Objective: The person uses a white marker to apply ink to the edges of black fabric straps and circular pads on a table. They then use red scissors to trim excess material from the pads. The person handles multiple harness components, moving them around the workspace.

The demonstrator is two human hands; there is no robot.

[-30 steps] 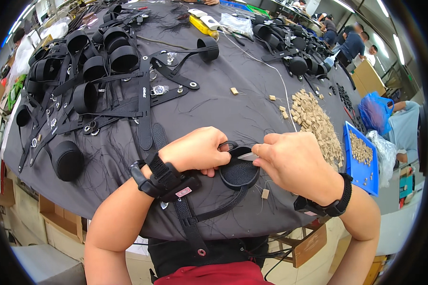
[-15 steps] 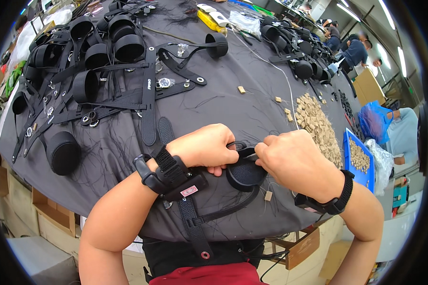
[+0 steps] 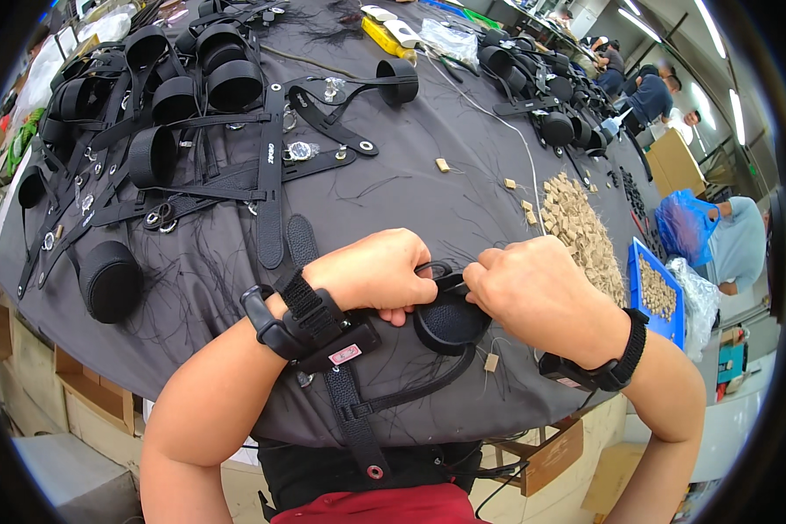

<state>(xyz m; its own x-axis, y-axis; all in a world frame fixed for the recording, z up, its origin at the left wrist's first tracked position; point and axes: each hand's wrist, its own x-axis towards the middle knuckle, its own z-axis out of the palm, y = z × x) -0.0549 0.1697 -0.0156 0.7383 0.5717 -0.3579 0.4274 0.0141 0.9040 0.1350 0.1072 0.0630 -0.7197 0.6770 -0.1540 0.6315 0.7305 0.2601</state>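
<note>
A black leather strap with a round cup (image 3: 451,325) lies in front of me near the table's front edge. Its long strap (image 3: 349,419) runs under my left wrist and over the edge. My left hand (image 3: 377,271) is closed, thumb and fingers pinching at the cup's left upper side, where a thin black loop (image 3: 439,266) shows. On the opposite side my right hand (image 3: 533,288) is closed too, its bent fingers gripping the cup's upper rim. The fingertips are partly hidden. A small tan tag (image 3: 491,362) on a thread lies beside the cup.
Black straps with cups and clear-wrapped metal pieces (image 3: 302,151) are heaped at the left. A tan pile of small tagged pieces (image 3: 576,227) and a blue tray (image 3: 635,279) lie at the right. More black cups (image 3: 557,127) stand farther back. People (image 3: 651,96) are beyond.
Both hands keep their closed hold at the cup, with only a very slight shift of the right fingers to the left. The view has moved slightly.
</note>
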